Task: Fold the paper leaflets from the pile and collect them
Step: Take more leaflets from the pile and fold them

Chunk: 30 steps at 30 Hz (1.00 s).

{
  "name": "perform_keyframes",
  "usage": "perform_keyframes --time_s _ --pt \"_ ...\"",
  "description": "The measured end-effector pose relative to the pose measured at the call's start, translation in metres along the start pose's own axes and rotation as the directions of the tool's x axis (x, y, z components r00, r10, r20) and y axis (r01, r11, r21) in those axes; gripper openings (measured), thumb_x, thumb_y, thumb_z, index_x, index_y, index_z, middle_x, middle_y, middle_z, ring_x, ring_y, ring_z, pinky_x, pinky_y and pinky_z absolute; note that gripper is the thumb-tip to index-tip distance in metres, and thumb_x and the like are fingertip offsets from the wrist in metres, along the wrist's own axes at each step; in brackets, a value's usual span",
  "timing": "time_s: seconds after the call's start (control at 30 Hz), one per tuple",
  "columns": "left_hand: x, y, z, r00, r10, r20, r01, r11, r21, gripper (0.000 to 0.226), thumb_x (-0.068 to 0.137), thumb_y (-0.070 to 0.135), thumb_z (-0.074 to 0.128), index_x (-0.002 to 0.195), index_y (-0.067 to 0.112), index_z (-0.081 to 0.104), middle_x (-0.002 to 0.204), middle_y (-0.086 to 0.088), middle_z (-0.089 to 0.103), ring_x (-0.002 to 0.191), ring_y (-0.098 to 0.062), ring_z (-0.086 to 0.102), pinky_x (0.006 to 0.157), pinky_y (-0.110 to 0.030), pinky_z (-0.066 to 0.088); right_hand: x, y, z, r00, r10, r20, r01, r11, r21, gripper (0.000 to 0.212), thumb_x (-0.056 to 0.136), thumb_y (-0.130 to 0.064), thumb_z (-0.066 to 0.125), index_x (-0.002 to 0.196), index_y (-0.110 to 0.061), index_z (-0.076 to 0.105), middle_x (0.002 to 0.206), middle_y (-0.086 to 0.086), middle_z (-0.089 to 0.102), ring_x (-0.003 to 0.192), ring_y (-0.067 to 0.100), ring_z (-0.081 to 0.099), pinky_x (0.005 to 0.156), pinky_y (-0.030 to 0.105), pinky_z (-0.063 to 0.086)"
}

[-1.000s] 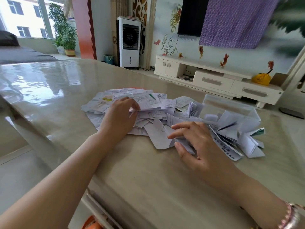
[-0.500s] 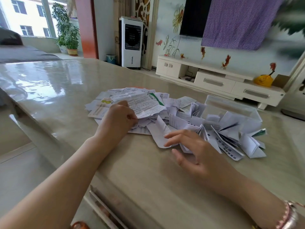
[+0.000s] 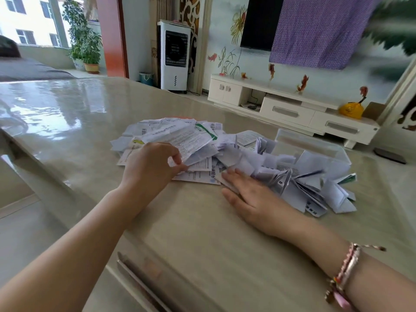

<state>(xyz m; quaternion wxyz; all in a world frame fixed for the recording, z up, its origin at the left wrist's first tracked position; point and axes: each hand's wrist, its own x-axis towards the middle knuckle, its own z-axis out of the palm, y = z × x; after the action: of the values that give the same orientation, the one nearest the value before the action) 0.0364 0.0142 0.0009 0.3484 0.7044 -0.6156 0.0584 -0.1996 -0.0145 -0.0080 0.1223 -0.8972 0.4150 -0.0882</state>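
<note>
Left hand [image 3: 153,165] pinching a leaflet [image 3: 186,140] (right hand [image 3: 249,194] flat on table).

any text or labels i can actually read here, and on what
None can be read for certain.
Leaflet pinched by the left hand: the leaflet has lines of small print, too small to read.
Flat leaflets at the pile's near edge: large characters, too blurred.
Air cooler panel: pale marks, unreadable.
</note>
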Motion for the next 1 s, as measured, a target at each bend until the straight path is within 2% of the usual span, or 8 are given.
perform_keyframes --time_s 0.1,0.2,0.43,0.5,0.67,0.8,0.9,1.0 --pt "-0.009 0.000 -0.006 1.000 0.002 -0.031 -0.002 1.000 0.015 0.017 0.078 0.044 0.073 0.078 0.027 0.069 0.062 0.019 0.049 0.079 -0.014 0.055 0.061 -0.029 0.033 0.012 0.003 -0.002 0.999 0.034 -0.001 -0.034 0.999 -0.025 0.062 0.097 -0.057 0.026 0.151 -0.027 0.023 0.160 -0.006 0.016 0.147 0.006 0.008 0.120 0.032 0.013" --pt "-0.021 0.004 -0.010 0.992 0.119 -0.043 -0.120 0.992 -0.041 0.011 0.080 0.038 0.072 0.073 0.030 0.069 0.058 0.022 0.047 0.066 -0.013 0.054 0.062 -0.031 0.045 0.017 0.003 -0.005 0.998 0.033 -0.050 -0.033 0.999 -0.002 0.057 0.097 -0.056 0.029 0.144 -0.024 0.035 0.149 -0.003 0.037 0.138 0.012 0.030 0.112 0.034 0.029" --pt "-0.054 0.001 -0.011 0.954 0.298 0.043 -0.283 0.937 -0.205 0.005 0.081 0.038 0.069 0.079 0.033 0.069 0.087 0.021 0.068 0.085 -0.005 0.060 0.071 -0.036 0.053 -0.006 -0.008 -0.010 0.922 -0.108 -0.372 0.102 0.994 -0.035 0.017 0.094 -0.022 0.054 0.110 -0.016 0.060 0.098 -0.008 0.059 0.096 0.010 0.052 0.071 0.012 0.031" --pt "-0.061 -0.001 -0.011 0.945 0.321 0.055 -0.290 0.906 -0.308 0.001 0.080 0.033 0.067 0.080 0.032 0.067 0.094 0.021 0.069 0.093 -0.004 0.062 0.080 -0.034 0.051 -0.015 -0.014 -0.012 0.882 -0.094 -0.461 0.113 0.994 0.013 0.010 0.088 -0.013 0.059 0.097 -0.018 0.058 0.087 -0.018 0.050 0.090 0.007 0.048 0.074 0.008 0.033" --pt "-0.077 0.008 -0.012 0.941 0.326 0.090 -0.233 0.817 -0.527 0.006 0.084 0.022 0.064 0.085 0.027 0.060 0.101 0.020 0.070 0.096 0.005 0.065 0.080 -0.012 0.048 -0.030 -0.020 -0.002 0.860 -0.085 -0.502 0.164 0.980 0.116 0.051 0.079 -0.016 0.072 0.115 -0.031 0.040 0.110 -0.014 0.039 0.098 0.002 0.047 0.082 0.013 0.040" --pt "-0.077 0.014 -0.013 0.936 0.346 0.069 -0.250 0.788 -0.563 0.006 0.089 0.024 0.060 0.088 0.020 0.056 0.084 0.013 0.067 0.081 -0.006 0.066 0.070 -0.019 0.050 -0.029 -0.013 -0.005 0.905 -0.070 -0.420 0.178 0.958 0.224 0.023 0.080 -0.028 0.075 0.098 -0.034 0.062 0.117 -0.017 0.053 0.106 0.000 0.049 0.089 0.013 0.039" --pt "-0.075 0.018 -0.014 0.955 0.293 0.034 -0.224 0.796 -0.562 0.011 0.088 0.030 0.061 0.085 0.023 0.053 0.075 0.008 0.061 0.068 -0.013 0.056 0.059 -0.022 0.043 -0.031 -0.007 -0.006 0.926 0.010 -0.377 0.142 0.917 0.372 0.006 0.081 -0.030 0.075 0.082 -0.028 0.069 0.098 -0.015 0.069 0.101 0.002 0.059 0.091 0.027 0.046" --pt "-0.072 0.021 -0.014 0.979 0.199 0.050 -0.135 0.807 -0.575 0.022 0.080 0.036 0.072 0.091 0.029 0.055 0.082 0.013 0.064 0.071 -0.008 0.059 0.064 -0.021 0.046 -0.033 -0.010 -0.007 0.933 0.051 -0.356 0.167 0.815 0.555 0.014 0.083 -0.035 0.068 0.091 -0.025 0.072 0.093 -0.014 0.073 0.093 0.002 0.067 0.085 0.027 0.050"
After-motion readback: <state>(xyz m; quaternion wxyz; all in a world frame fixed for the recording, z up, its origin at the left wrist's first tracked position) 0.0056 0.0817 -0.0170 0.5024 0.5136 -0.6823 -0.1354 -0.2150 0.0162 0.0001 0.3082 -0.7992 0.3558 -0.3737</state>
